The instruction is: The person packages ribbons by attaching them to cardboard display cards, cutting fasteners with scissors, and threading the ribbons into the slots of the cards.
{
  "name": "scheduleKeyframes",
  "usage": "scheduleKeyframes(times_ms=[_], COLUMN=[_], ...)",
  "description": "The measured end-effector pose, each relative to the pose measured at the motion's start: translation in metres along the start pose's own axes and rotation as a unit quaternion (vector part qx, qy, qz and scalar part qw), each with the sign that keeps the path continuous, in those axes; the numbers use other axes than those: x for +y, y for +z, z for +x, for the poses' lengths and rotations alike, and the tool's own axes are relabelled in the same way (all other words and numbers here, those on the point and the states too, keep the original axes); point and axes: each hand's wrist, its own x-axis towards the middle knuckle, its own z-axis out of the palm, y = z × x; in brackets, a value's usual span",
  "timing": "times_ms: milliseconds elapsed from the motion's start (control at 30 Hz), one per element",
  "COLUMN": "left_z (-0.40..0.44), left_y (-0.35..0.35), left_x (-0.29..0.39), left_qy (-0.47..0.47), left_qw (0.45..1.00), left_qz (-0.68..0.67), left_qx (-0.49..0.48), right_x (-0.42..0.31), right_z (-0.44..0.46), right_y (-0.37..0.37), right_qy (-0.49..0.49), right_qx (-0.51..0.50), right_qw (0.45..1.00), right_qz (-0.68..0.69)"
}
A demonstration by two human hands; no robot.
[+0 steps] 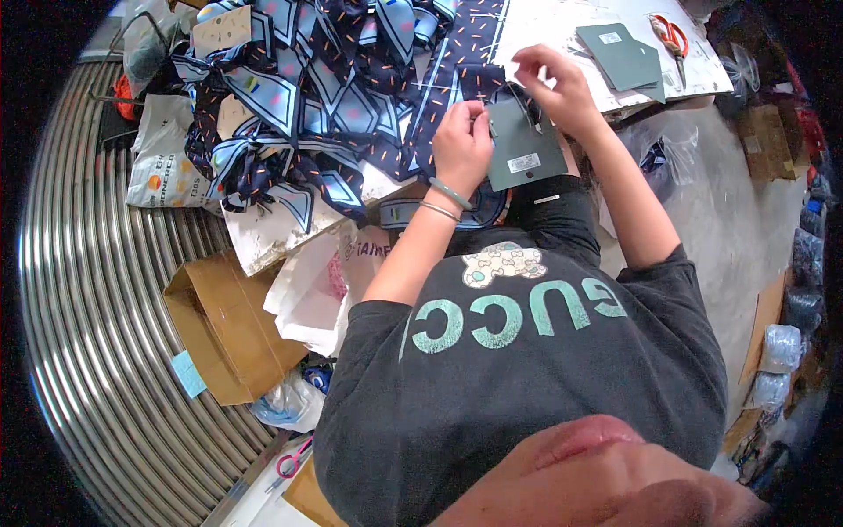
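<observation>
My left hand point(463, 139) is closed at the left edge of a grey-green card point(520, 147) that bears a white label; what its fingers pinch is too small to make out. Above the card's upper right part is my right hand point(558, 86), its thumb and fingers curled and apart, with a thin dark strand near them. Beyond the card, patterned navy fabric point(470, 44) with small orange marks lies on the table. A heap of blue and navy scarves point(325, 79) spreads to the left of my hands.
More grey-green cards point(619, 60) and orange-handled scissors point(672, 39) lie on the white table point(562, 18) at the right. Below the table's left part are a white bag point(307, 294) and an open cardboard box point(233, 329). A metal shutter point(97, 307) stands at the left.
</observation>
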Motion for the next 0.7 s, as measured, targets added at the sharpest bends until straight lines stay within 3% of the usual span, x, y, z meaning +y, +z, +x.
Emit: scheduleKeyframes(times_ms=[67,133,200,333,400,467,533,600,667,700], left_z=[0.005,0.01,0.018,0.036,0.039,0.032,0.022,0.01,0.003,-0.001], left_y=[0.0,-0.008,-0.01,-0.032,-0.043,-0.037,-0.033,-0.033,-0.041,-0.042], left_x=[-0.006,0.0,-0.018,0.011,0.031,0.023,0.02,0.017,0.018,0.021], left_qy=[-0.085,-0.223,-0.046,-0.15,-0.2,-0.224,-0.227,-0.204,-0.032,-0.018], left_qw=[0.988,0.929,0.992,0.939,0.932,0.936,0.936,0.93,0.986,0.986], left_qz=[-0.126,-0.294,-0.114,-0.303,-0.268,-0.228,-0.247,-0.302,-0.085,-0.068], left_qx=[-0.014,-0.019,0.026,-0.058,-0.143,-0.151,-0.103,-0.054,-0.139,-0.15], right_x=[-0.011,-0.01,0.0,-0.001,0.001,0.008,0.007,0.007,0.018,0.023], right_z=[-0.013,-0.018,-0.017,-0.007,0.005,0.014,0.023,0.025,0.023,0.022], right_y=[0.011,0.02,0.028,0.038,0.038,0.04,0.032,0.031,0.033,0.034], right_qy=[0.108,0.014,0.003,0.01,-0.037,-0.044,0.027,0.046,0.01,0.009], right_qx=[-0.135,-0.176,-0.19,-0.209,-0.284,-0.286,-0.367,-0.386,-0.378,-0.371], right_qw=[0.969,0.984,0.981,0.969,0.935,0.939,0.926,0.916,0.924,0.928], right_qz=[0.179,-0.028,-0.036,-0.13,-0.208,-0.187,-0.086,-0.096,-0.055,-0.03])
